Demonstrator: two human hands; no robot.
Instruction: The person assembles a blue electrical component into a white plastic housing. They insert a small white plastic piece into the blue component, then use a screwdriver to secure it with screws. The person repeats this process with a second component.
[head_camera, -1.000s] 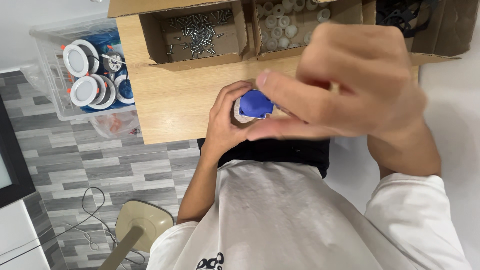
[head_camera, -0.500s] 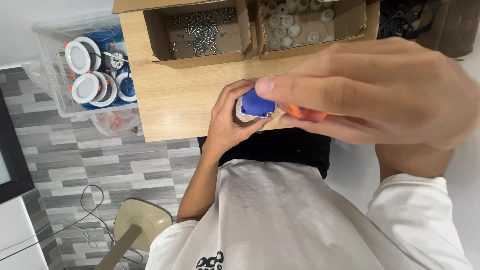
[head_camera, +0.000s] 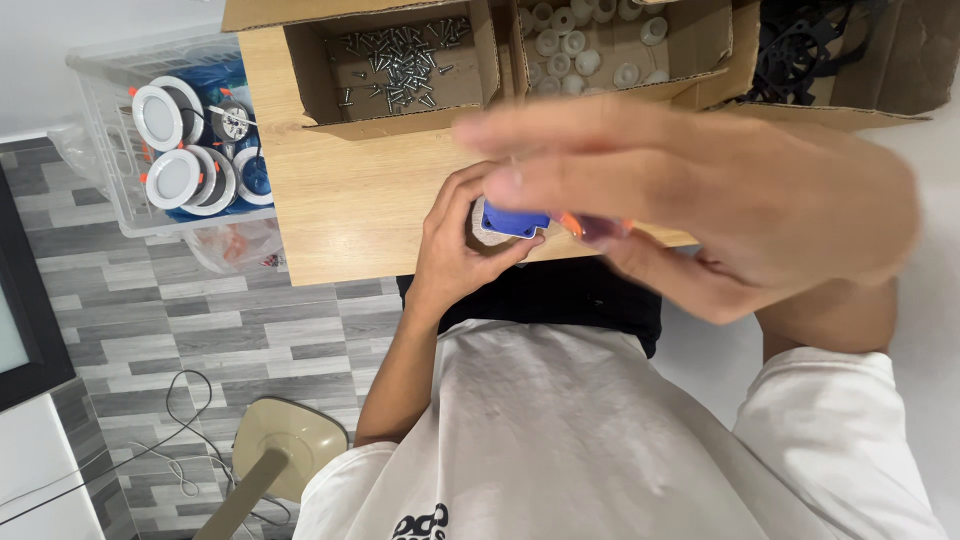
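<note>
My left hand (head_camera: 455, 255) is closed on a small round part with a blue piece (head_camera: 512, 220) on top, held over the front edge of the wooden table (head_camera: 350, 210). My right hand (head_camera: 720, 200) hovers just above and to the right of it, large and blurred, fingers stretched leftward. A thin orange-and-dark tool (head_camera: 590, 228) shows under those fingers, pinched against the thumb, its tip near the blue piece. Blur hides the tool's exact shape.
Open cardboard boxes line the table's far side: one with screws (head_camera: 400, 60), one with white round caps (head_camera: 590, 50), one with black parts (head_camera: 810, 40). A clear plastic bin of round white light fittings (head_camera: 180, 150) stands at left. A stool base (head_camera: 290, 445) and cables lie on the floor.
My right hand has slid right and spread out, uncovering the blue piece. The left hand keeps its hold and has barely moved.
</note>
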